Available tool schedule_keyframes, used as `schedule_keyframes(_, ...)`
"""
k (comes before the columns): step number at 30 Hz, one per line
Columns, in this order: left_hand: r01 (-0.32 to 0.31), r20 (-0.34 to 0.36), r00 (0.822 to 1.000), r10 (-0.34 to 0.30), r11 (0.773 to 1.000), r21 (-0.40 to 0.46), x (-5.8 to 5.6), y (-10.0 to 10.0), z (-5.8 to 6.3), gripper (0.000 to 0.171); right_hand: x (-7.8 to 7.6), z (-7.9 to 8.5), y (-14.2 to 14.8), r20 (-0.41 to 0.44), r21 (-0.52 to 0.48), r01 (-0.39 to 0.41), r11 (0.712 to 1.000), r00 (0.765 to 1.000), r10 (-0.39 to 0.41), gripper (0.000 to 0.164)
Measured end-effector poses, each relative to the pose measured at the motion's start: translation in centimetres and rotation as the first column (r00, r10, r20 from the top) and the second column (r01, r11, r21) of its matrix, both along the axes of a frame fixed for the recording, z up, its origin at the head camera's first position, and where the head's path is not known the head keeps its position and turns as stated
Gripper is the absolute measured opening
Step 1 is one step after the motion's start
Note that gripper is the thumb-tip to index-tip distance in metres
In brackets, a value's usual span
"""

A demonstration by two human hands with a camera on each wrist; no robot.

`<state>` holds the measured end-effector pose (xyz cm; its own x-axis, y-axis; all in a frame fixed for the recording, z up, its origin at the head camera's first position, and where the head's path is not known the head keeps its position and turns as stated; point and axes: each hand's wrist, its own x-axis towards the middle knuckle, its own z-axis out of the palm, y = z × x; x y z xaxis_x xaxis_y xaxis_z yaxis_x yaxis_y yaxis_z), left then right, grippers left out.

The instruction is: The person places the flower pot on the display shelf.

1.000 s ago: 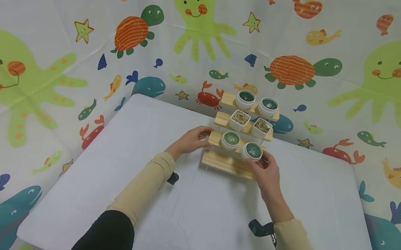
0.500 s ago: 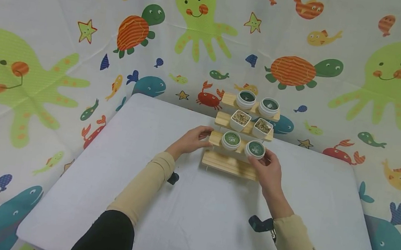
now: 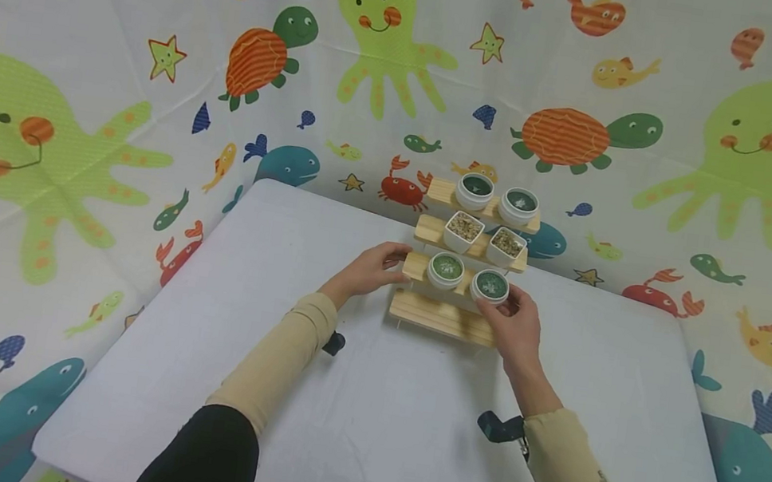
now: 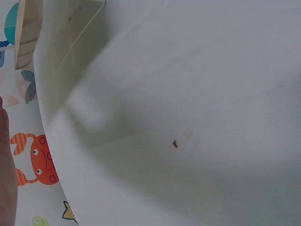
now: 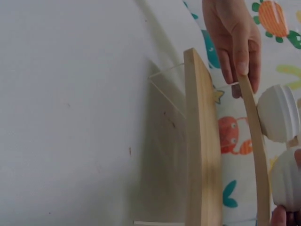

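A tiered wooden display stand (image 3: 442, 318) with clear supports bears small white pots. My left hand (image 3: 366, 269) grips the left end of its second-lowest board; in the right wrist view, the thumb lies over that board (image 5: 256, 141) with fingers beneath. At the board's right end, my right hand (image 3: 518, 330) holds a round white pot (image 3: 491, 287) with dark green contents, its fingertips (image 5: 278, 217) at the pot's underside. Beside it sits another round pot (image 3: 446, 269) with lighter green contents. The left wrist view catches only a strip of hand (image 4: 6, 174) and a board end (image 4: 28, 35).
Two square pots (image 3: 463, 231) with speckled tan contents occupy the tier above, and two dark-green-filled round pots (image 3: 475, 191) the top one. The lowest board bears nothing. A white-covered table (image 3: 363, 431) lies beneath; a sea-animal printed curtain (image 3: 398, 146) hangs behind.
My right hand has shifted the round pot slightly right and back on the board between the first two frames. Since then it has barely moved. My left hand has kept its place.
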<state>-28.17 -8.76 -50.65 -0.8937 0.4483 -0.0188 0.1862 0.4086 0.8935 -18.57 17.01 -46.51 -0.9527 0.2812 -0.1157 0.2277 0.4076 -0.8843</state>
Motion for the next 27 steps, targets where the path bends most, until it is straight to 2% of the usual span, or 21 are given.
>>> schedule_keyframes(14,-0.002,-0.004,1.000,0.002,1.000,-0.009,-0.08,0.03,-0.23,0.064,-0.01,-0.10,-0.02,-0.039,0.044,-0.004,0.999,0.999,0.006,0.070)
schedule_keyframes(27,0.002,0.001,1.000,-0.002,1.000,0.003,-0.12,0.02,-0.21,0.064,-0.14,-0.45,0.35,-0.028,0.083,-0.011,0.997,1.000,0.014,0.073)
